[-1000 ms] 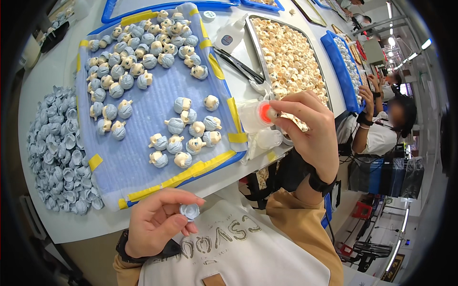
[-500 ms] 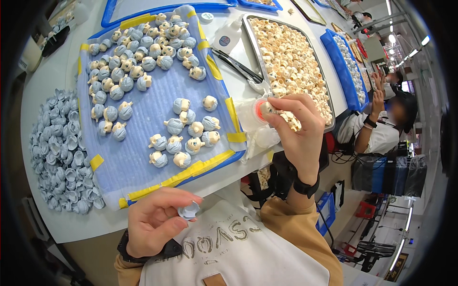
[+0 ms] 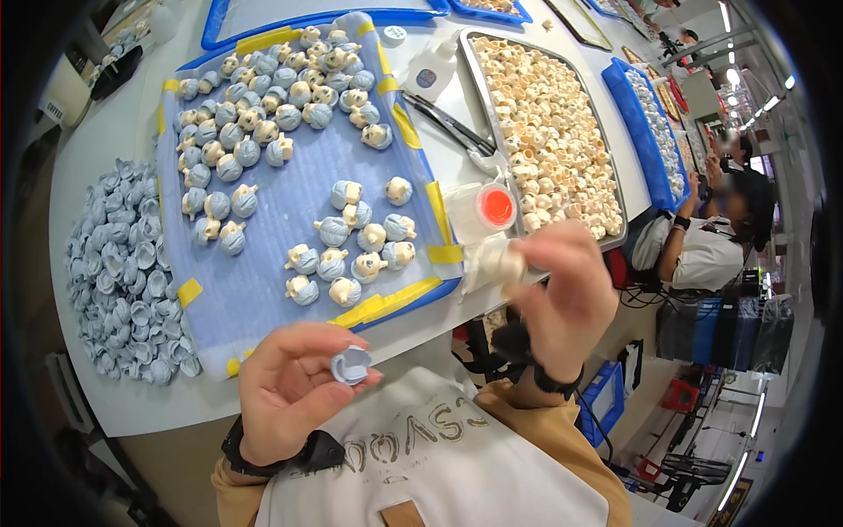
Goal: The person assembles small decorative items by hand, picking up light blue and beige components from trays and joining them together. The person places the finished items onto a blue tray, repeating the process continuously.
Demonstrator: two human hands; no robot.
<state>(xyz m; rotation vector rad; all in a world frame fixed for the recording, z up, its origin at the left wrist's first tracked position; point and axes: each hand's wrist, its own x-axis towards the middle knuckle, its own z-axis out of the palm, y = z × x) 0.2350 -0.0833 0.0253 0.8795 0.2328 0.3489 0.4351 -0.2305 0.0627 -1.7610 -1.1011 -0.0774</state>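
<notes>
Low at the table's front edge, my left hand (image 3: 285, 386) pinches a light-blue hollow hair shell (image 3: 350, 364), its open side turned upward. To the right, my right hand (image 3: 566, 294) is blurred by motion, its fingers closed on a cream doll head (image 3: 502, 262) that is smeared too. Just beyond it stands a small translucent tub (image 3: 474, 211) with a bright orange-red round top or filling (image 3: 497, 207). Crumpled white tissue (image 3: 479, 268) lies below the tub. On the blue tray (image 3: 263, 325) sit several heads with blue hair fitted (image 3: 370, 265), in two groups.
Loose blue hair shells (image 3: 132, 281) are heaped left of the tray. A metal tray (image 3: 492, 101) of cream heads stands right, with black tweezers (image 3: 448, 121) and a white bottle (image 3: 430, 72) beside it. A co-worker (image 3: 702, 250) sits at the far right.
My right hand has come down toward me from the orange-red tub with the doll head. In my left hand the hair shell has turned so its hollow shows more.
</notes>
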